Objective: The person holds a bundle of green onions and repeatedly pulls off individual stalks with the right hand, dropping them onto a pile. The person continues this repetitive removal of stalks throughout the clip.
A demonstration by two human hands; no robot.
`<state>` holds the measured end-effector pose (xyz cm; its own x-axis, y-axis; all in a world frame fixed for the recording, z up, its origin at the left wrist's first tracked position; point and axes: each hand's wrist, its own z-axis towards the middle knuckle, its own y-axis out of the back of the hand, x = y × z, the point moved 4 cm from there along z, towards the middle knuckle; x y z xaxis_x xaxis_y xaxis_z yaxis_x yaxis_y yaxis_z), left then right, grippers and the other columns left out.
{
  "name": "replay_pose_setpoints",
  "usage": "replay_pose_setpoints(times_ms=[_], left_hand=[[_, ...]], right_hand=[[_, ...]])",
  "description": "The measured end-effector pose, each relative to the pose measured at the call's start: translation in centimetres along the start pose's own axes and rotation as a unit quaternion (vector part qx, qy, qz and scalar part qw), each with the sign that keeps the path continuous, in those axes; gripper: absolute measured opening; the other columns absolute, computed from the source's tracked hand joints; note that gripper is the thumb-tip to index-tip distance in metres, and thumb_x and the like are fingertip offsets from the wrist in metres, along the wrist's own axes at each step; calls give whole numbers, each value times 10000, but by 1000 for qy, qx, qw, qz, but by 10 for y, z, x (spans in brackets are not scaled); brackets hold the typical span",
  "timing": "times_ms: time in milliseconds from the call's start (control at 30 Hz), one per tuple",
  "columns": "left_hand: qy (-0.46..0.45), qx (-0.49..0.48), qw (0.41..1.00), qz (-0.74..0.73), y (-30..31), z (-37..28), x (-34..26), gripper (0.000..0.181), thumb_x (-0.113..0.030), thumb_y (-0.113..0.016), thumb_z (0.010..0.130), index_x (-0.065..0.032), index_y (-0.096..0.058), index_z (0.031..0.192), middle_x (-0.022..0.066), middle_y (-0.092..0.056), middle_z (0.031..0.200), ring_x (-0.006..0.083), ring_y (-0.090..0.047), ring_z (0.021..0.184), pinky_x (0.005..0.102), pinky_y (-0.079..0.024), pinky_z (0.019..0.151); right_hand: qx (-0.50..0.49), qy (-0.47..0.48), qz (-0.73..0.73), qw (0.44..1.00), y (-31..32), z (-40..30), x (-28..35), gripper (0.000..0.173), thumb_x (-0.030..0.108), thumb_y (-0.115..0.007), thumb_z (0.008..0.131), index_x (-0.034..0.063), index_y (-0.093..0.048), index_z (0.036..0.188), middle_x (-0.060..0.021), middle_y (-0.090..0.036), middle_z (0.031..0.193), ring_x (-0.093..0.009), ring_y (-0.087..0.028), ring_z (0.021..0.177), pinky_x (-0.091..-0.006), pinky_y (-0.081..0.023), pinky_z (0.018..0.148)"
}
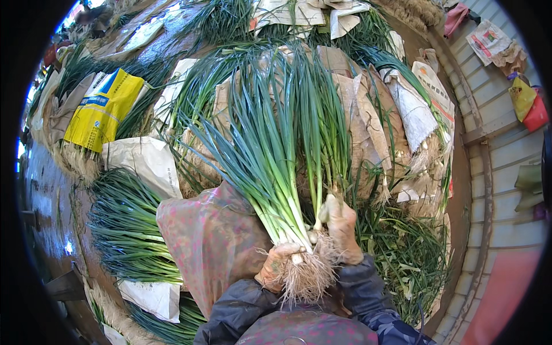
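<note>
My left hand (278, 265) is closed around the white stems of a bunch of green onions (284, 202), just above their stringy roots (308, 276). The long green leaves fan out away from me. At the right side of the bunch, my right hand (340, 228) grips a few more green onions (319, 185) low on their stems, their leaves standing beside the others. Both hands look gloved and soiled, and the fingers of the right hand are partly hidden. A spotted cloth (215, 233) covers my lap beneath the left forearm.
More green onions (129, 228) lie to the left among white sacking (142, 161). A yellow sack (105, 108) wraps another bundle. Brown sacking (355, 112) and onions lie ahead. Loose leaves (405, 254) are heaped at right, beside a ribbed metal wall (496, 159).
</note>
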<state>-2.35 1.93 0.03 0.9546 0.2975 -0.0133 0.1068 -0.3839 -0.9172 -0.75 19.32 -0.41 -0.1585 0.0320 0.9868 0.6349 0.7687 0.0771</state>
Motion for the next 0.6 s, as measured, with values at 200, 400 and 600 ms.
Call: replay_pose_setpoints(times_ms=[200,400,600], left_hand=[[-117,88,989,-23,9,8,-11,637,-157,-688,772,48,-482,1340,183,-637,1034,219,-627,851,376,-534,826],[-104,77,991,-13,17,9,-5,631,-165,-677,769,34,-482,1335,178,-629,1031,244,-634,874,387,-543,833],[-72,24,997,-11,7,6,1,612,-166,-662,775,7,-484,1335,167,-635,1060,299,-653,938,426,-550,899]], right_hand=[[-294,-114,254,914,150,-42,-63,361,431,-519,1040,161,-553,803,45,-539,720,-137,-589,657,-357,-514,722],[139,-161,-451,867,132,-53,-50,597,577,-500,971,57,-702,1183,-134,-731,984,-207,-673,794,-353,-513,690],[142,-107,83,981,-17,52,-40,451,363,-423,1075,-5,-630,1235,-33,-622,855,-164,-615,797,-312,-545,882]])
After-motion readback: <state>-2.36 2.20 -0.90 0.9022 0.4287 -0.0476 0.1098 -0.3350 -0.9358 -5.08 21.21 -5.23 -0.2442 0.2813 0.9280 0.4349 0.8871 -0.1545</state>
